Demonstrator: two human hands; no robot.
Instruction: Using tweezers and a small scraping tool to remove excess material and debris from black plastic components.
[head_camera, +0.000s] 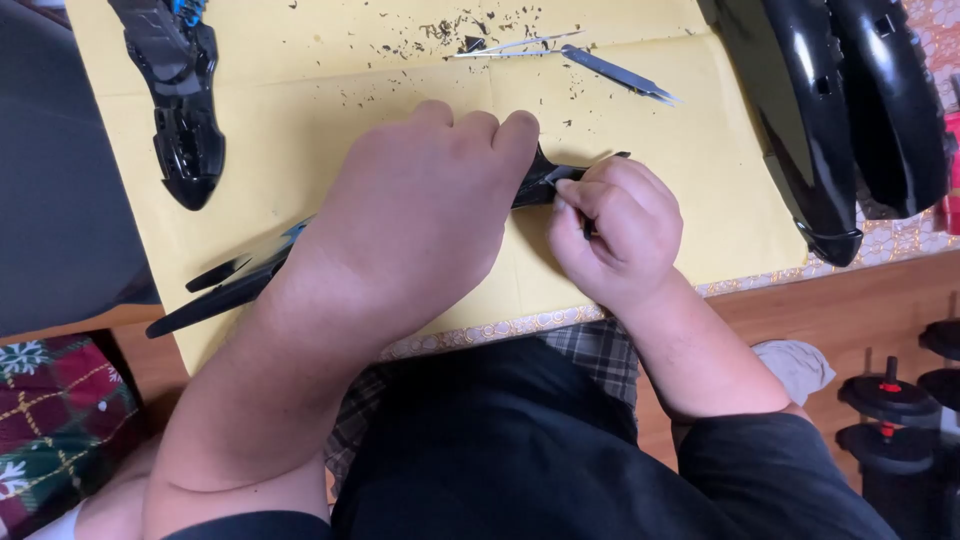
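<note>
On the yellow paper (300, 110) that covers the table (860, 290), a glossy black plastic part with a blue tip (180, 90) lies at the far left. Nearer the middle, the left hand (410, 220) is closed over a long, thin black plastic piece (235, 285), pressing it to the paper; its pointed end sticks out to the left. Just beside it, the right hand (610, 225) is curled tight around a small dark tool (588, 228), its tip against the piece's other end. Beyond the hands lie metal tweezers (610, 68) among black shavings (470, 30). Two large curved black shells (850, 110) rest at the far right.
</note>
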